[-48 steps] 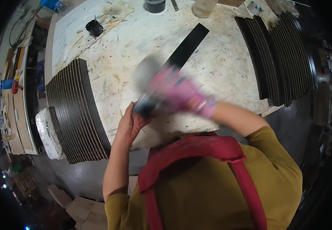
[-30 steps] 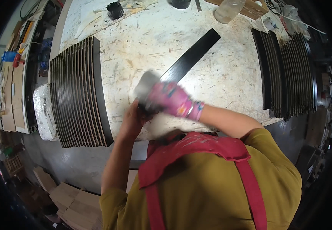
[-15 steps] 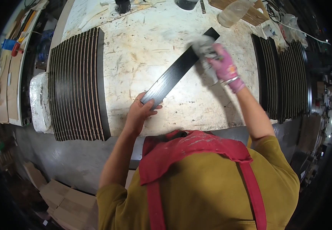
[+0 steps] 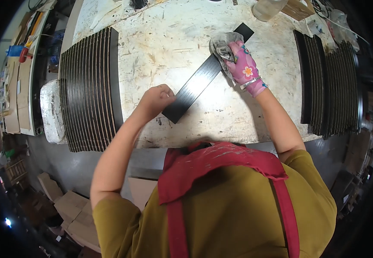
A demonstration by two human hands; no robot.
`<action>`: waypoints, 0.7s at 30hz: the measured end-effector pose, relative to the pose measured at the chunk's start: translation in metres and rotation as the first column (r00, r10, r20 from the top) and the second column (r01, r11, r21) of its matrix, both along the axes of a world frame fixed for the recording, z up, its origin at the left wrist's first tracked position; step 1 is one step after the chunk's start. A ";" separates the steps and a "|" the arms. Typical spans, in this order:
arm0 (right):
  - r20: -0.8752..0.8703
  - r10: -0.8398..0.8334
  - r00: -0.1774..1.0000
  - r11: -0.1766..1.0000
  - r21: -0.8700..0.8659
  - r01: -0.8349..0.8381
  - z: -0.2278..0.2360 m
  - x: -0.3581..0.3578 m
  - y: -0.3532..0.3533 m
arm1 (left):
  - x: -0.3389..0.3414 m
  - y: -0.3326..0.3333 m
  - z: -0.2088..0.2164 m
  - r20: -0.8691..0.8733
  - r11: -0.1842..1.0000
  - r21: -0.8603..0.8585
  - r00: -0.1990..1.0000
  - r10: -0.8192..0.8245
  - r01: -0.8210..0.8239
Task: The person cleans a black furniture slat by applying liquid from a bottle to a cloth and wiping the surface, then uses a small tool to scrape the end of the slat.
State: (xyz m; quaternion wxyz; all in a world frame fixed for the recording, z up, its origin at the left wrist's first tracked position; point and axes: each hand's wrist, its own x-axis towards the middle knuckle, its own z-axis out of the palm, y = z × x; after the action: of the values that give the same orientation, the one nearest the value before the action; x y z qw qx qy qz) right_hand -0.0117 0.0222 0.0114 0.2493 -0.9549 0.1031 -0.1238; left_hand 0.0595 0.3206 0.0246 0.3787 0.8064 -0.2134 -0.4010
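Note:
A long black board [image 4: 194,86] lies slantwise on the worktable, its glossy top catching the light. My right hand [image 4: 243,66], in a pink flowered glove, presses a crumpled grey rag [image 4: 221,46] onto the board's far part, fingers bunched round the cloth. The rag and glove cover part of the board there. My bare left hand [image 4: 157,102] is curled closed at the left edge of the board's near end. No object shows in its fingers, and whether the knuckles touch the board is hard to tell.
Dark slats stand packed in a row [image 4: 92,90] at the left and in another group [image 4: 340,86] at the right of the stained white table [image 4: 152,56]. A clear plastic container [image 4: 265,10] and a cardboard box [image 4: 297,9] sit at the far right. A wrapped white block [image 4: 52,112] adjoins the left row.
My left hand has let go of the board's near end and curled up beside it. The rag hand, blurred before, is sharp now, still on the far part.

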 end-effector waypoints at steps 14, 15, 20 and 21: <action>0.025 -0.054 0.998 0.996 0.067 0.052 -0.001 -0.003 0.002 | 0.007 -0.024 0.013 -0.276 0.990 0.088 0.952 0.132 -0.111; 0.037 -0.055 0.998 0.997 0.057 0.053 -0.001 -0.003 0.002 | 0.008 -0.021 0.012 -0.284 0.991 0.093 0.951 0.124 -0.101; 0.010 -0.046 0.999 0.996 0.077 0.045 0.001 -0.001 0.003 | 0.007 -0.024 0.008 -0.357 0.985 0.001 0.920 0.161 -0.172; 0.018 -0.062 0.998 0.996 0.069 0.061 -0.002 -0.002 0.003 | 0.006 -0.023 0.009 -0.359 0.982 -0.009 0.917 0.171 -0.187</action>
State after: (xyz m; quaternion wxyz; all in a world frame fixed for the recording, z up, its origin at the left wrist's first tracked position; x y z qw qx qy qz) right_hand -0.0136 0.0253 0.0091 0.2790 -0.9409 0.1340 -0.1375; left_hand 0.0652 0.2981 0.0339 0.4636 0.7277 -0.0752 -0.4998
